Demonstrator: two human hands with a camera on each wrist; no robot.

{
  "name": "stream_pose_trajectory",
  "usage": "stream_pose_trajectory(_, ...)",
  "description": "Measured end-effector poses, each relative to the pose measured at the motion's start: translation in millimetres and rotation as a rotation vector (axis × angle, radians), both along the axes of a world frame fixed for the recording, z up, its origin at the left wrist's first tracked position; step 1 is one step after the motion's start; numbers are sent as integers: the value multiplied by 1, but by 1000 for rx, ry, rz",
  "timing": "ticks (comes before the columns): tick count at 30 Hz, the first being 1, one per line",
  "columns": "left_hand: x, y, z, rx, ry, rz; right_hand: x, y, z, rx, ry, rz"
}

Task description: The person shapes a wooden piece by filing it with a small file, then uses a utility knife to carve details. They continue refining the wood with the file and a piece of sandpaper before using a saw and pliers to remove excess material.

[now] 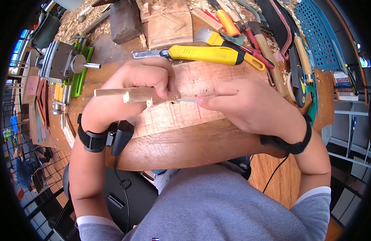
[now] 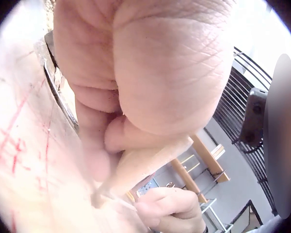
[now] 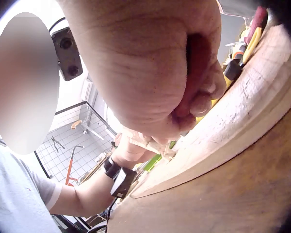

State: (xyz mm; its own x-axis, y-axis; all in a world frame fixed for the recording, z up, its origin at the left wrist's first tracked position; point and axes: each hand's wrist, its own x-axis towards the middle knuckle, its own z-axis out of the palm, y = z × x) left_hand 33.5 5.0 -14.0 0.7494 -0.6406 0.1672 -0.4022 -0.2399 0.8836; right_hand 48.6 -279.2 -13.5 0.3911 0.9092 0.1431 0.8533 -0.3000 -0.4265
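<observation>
My left hand point(image 1: 147, 76) grips a carved wooden piece point(image 1: 139, 95) with a slim stick-like end pointing left. It holds the piece low over a pale board point(image 1: 153, 122) marked with red lines. My right hand point(image 1: 243, 104) has its fingers curled in, and its thumb and forefinger pinch a thin pale strip point(image 1: 187, 100). The strip's other end meets the right end of the wooden piece. In the left wrist view the wooden piece point(image 2: 140, 165) slants under the left fingers, its tip close to the board. I cannot tell what the strip is made of.
A yellow utility knife point(image 1: 205, 53) with its blade out lies just beyond the hands. Behind it are a brush point(image 1: 209, 37), a wooden block point(image 1: 125, 22) and wood shavings. A metal vise point(image 1: 63, 62) stands left; a blue basket point(image 1: 318, 36) is at back right.
</observation>
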Motion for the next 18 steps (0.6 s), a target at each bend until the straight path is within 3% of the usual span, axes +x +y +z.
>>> stream_pose_trajectory(7, 0, -1, 1, -20, 17, -10, -2, 10, 3, -10, -149, 4)
stream_pose_trajectory(9, -1, 4, -1, -40, 47, 11, -4, 2, 0, -56, 21, -1)
stream_pose_trajectory(13, 3, 4, -3, -72, 43, -37, 0, 9, -14, 46, -102, -9)
stream_pose_trajectory(18, -2, 7, -8, -73, 28, -3, -6, 3, -7, 78, 7, -10)
